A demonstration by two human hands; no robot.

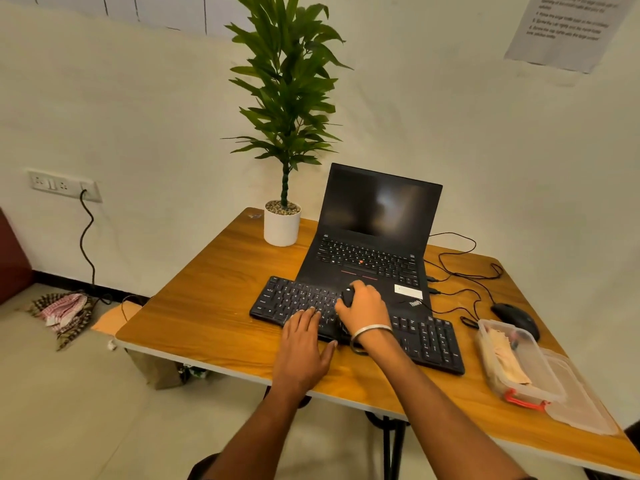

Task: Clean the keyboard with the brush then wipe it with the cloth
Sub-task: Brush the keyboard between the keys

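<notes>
A black external keyboard (429,337) lies across the wooden table (207,306), in front of an open black laptop (374,244). My right hand (363,310) grips a small black brush (347,295) over the middle keys; only the brush's dark top shows above my fingers. My left hand (303,344) lies flat with straight fingers on the keyboard's near edge and the table, holding it down. A beige cloth (509,358) sits inside a clear plastic box (519,386) at the right.
A potted plant (282,223) stands at the table's back left. A black mouse (516,318) and loose cables lie right of the laptop. The box's lid (581,407) rests beside it near the right edge. A checked fabric lies on the floor at left.
</notes>
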